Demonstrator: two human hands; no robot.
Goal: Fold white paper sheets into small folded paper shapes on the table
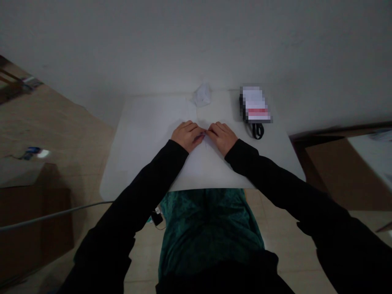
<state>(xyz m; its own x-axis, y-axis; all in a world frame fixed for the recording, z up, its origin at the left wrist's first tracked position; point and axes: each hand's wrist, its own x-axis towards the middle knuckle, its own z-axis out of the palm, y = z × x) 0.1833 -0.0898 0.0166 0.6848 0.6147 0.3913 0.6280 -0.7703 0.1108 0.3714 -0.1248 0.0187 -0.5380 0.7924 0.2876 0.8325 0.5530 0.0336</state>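
Leftmost, a grey cable [52,216] ran across the floor past a brown cardboard box [30,204], well apart from the white table [137,134]. On the table the left hand [187,136] lay palm down on a white sheet of paper [203,165], its fingers [196,131] close together and bent, the tips pressed to the sheet at the middle. The right hand [223,136] mirrored it, fingers side by side and curled down, so that the fingertips of both hands met or nearly met on one spot. Whether the thumbs pinched a raised edge under the palms could not be told, as the backs of the hands hid it.

The sheet itself lay near the table's front edge, between the two black sleeves, and was hard to tell from the tabletop. It looked mostly flat, so I judged the folding to be early, with little shaping done and most of it left.

Behind the hands, at the table's far edge, sat a small crumpled white piece [202,95]. Further right lay a blurred card [255,105] with a black strap [257,130], untouched. Beyond the table's right side stood another brown box [337,171].
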